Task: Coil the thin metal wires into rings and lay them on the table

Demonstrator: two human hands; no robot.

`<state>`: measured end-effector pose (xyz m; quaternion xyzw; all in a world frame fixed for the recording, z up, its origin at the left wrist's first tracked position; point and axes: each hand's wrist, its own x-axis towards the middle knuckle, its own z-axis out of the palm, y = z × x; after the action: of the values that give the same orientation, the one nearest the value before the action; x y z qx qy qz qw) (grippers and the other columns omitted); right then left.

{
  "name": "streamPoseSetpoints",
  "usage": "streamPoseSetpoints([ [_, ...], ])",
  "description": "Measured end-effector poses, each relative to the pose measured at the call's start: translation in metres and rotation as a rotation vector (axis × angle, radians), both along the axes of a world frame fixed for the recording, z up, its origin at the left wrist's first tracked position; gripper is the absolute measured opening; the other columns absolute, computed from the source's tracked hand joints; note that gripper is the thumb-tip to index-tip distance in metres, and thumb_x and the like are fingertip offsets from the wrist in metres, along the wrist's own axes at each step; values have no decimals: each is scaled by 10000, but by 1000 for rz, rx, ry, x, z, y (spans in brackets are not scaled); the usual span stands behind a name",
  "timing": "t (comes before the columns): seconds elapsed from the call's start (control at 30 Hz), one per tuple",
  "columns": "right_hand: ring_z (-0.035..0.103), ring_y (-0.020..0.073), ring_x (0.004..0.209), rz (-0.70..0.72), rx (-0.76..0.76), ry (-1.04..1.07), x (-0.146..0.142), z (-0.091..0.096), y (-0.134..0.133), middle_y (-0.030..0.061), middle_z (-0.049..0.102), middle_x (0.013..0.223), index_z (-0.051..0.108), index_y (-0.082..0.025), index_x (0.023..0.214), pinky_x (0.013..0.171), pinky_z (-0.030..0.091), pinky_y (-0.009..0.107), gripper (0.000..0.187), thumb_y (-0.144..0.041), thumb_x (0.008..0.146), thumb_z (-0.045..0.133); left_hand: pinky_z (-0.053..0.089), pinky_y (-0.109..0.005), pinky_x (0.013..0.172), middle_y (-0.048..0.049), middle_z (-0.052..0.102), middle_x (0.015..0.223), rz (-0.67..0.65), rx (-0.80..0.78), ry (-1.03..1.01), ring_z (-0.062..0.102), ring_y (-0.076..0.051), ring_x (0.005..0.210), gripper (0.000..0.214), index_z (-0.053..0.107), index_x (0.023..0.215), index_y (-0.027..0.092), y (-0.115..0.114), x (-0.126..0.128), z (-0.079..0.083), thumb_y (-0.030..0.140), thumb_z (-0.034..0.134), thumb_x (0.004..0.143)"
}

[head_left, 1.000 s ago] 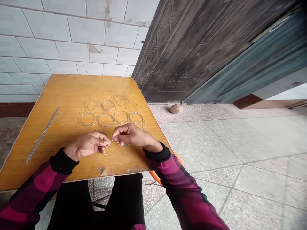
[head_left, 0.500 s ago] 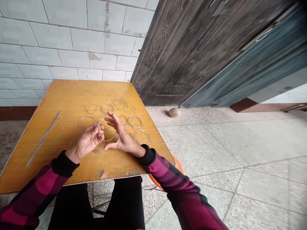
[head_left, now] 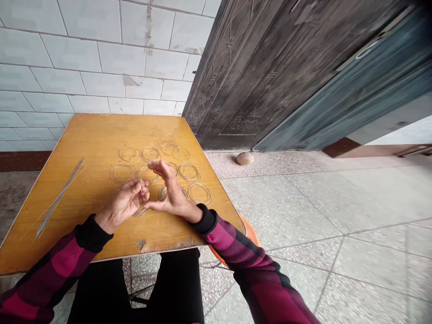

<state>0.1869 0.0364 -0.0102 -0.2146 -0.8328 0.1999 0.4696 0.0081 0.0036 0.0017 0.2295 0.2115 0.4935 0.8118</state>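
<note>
My left hand [head_left: 123, 202] is closed in a pinch around a thin metal wire ring [head_left: 142, 185], which shows only as a short bright line at the fingertips. Just to its right is my right hand [head_left: 175, 195], fingers and thumb spread in a wide C facing the left hand, with nothing visibly gripped. Several coiled wire rings [head_left: 200, 193] lie in rough rows on the wooden table [head_left: 101, 130], some overlapping. Both hands hide part of the nearer coils. A bundle of straight wires [head_left: 59, 200] lies at the table's left side.
White wall tiles [head_left: 101, 56] rise behind the table's far edge. To the right are a dark carved door panel [head_left: 243, 90] and a stone-like round object [head_left: 245, 158] on the tiled floor [head_left: 303, 207]. An orange stool [head_left: 251, 231] shows under the table's right corner.
The wire ring, seen as an open loop between my hands before, now appears almost edge-on. My left hand has shifted slightly right, closer to the right hand, which stays spread.
</note>
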Motion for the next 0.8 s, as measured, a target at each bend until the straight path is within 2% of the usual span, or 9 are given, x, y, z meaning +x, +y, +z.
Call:
streamPoseSetpoints([
  [0.1, 486, 322, 1310, -32, 22, 23, 0, 1, -2, 146, 427, 1416, 47, -326, 1565, 1104, 436, 554, 1140, -552, 736, 794, 550, -202, 536, -2, 603, 713, -8, 5, -11, 640, -119, 653, 110, 670, 791, 130, 1, 0, 0, 127, 777, 768],
  [0.27, 522, 306, 1251, -72, 71, 36, 0, 4, -4, 124, 487, 1368, 95, -328, 1565, 1066, 463, 542, 1113, -495, 735, 818, 561, -213, 560, -9, 622, 733, -5, -4, -33, 655, -127, 674, 135, 674, 789, 125, 1, 0, -1, 129, 801, 743],
  [0.43, 515, 306, 1263, -49, 52, 1, -1, 5, -3, 140, 473, 1376, 68, -299, 1566, 1072, 470, 537, 1097, -532, 761, 776, 559, -202, 563, -15, 648, 788, -5, -30, -18, 644, -103, 653, 135, 660, 780, 116, 2, -1, -2, 88, 787, 744],
  [0.63, 549, 294, 1221, -53, 44, 37, 0, 4, -3, 123, 517, 1331, 147, -307, 1553, 1050, 485, 523, 1073, -491, 737, 817, 558, -199, 561, -3, 620, 741, -8, -16, -20, 643, -106, 656, 107, 659, 779, 125, 1, 0, 0, 109, 765, 778],
  [0.73, 529, 309, 1281, -40, 44, 32, 2, 3, -2, 139, 492, 1392, 99, -315, 1569, 1087, 458, 549, 1113, -542, 735, 800, 567, -194, 565, -14, 638, 750, 14, -37, -34, 644, -102, 648, 92, 672, 762, 112, 0, 0, 3, 71, 754, 772],
  [0.8, 453, 336, 1378, -28, 41, 12, 3, 3, 0, 165, 397, 1503, 9, -320, 1580, 1133, 406, 584, 1191, -619, 715, 771, 574, -180, 588, -26, 659, 772, 49, -75, -44, 641, -87, 645, 90, 685, 753, 100, 0, -1, 6, 26, 731, 773],
])
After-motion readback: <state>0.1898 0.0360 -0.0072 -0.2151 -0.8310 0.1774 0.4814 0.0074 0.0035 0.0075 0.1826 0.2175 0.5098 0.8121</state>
